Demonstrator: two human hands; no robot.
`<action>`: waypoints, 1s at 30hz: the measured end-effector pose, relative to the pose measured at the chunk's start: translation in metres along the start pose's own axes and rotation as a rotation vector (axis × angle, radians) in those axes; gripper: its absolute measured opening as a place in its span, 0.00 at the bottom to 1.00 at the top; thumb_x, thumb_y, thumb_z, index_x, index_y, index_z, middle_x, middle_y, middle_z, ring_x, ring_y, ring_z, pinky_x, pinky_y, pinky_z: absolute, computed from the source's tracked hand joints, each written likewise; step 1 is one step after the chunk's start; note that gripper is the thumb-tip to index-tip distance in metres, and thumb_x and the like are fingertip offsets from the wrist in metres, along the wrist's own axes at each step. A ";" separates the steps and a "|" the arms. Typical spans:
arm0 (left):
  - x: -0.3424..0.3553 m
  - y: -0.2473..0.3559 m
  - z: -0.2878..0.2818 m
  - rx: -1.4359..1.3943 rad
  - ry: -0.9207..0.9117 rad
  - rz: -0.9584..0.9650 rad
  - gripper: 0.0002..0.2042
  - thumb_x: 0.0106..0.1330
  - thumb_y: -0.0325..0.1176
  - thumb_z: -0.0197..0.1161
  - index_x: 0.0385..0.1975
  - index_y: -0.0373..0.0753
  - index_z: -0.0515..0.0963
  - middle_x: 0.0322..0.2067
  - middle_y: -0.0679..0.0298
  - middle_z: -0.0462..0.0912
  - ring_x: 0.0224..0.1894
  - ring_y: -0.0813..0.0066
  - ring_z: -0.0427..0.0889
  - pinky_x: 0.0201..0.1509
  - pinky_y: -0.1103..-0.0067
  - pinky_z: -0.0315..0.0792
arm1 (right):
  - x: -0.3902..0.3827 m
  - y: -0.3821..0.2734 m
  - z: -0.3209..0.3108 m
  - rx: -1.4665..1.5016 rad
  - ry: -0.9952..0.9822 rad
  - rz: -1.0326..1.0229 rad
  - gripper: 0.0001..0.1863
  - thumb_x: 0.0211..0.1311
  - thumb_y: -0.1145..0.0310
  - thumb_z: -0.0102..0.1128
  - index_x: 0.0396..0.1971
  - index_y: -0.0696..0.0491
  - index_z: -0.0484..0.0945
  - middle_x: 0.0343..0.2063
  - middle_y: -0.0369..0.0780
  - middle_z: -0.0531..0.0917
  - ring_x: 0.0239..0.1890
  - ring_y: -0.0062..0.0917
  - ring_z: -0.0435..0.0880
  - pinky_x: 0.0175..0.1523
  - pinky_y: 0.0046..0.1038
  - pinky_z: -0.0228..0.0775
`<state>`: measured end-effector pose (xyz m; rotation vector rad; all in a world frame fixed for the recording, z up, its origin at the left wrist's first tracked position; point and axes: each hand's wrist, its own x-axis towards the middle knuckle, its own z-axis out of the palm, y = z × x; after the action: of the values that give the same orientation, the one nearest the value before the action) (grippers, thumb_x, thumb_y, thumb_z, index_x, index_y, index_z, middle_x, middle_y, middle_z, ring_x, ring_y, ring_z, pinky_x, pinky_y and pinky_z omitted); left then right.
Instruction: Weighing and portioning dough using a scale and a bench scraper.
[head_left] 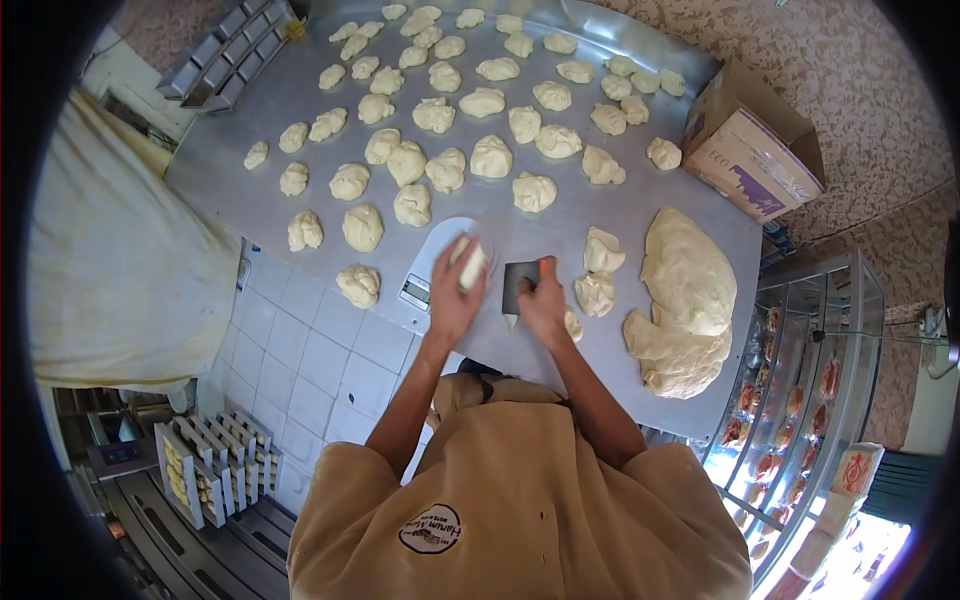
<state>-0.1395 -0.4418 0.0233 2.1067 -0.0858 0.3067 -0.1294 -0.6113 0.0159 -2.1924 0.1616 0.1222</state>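
Observation:
My left hand (453, 290), smeared a little by motion, is closed round a pale dough piece (473, 268) at the white kitchen scale (436, 243). Whether the dough touches the scale's plate I cannot tell. In my right hand (543, 308) is a dough scraper (515, 282) with a flat dark metal blade, held just right of the scale. A small scrap of dough (512, 322) shows under the blade. Close by on the right lie two dough pieces (602, 250), and another (573, 323) is partly covered by my right wrist. Further right rests a big dough mass (690, 270).
Many separate dough lumps (491, 157) are spread over the far part of the metal table (640, 225). An open cardboard box (755, 150) stands at the right edge. Joined metal pans (225, 55) sit far left. A glass-fronted rack (800, 400) is at right.

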 end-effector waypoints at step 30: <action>0.039 -0.073 -0.027 0.280 -0.063 0.021 0.23 0.63 0.34 0.65 0.61 0.48 0.78 0.71 0.56 0.64 0.68 0.54 0.67 0.66 0.61 0.65 | -0.063 0.028 -0.085 0.173 0.082 0.091 0.17 0.60 0.72 0.59 0.48 0.56 0.67 0.33 0.49 0.81 0.30 0.42 0.79 0.37 0.41 0.71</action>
<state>-0.0938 -0.3775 -0.0141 2.3950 -0.1079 0.2777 -0.1942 -0.6920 0.0523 -2.0185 0.3074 0.0668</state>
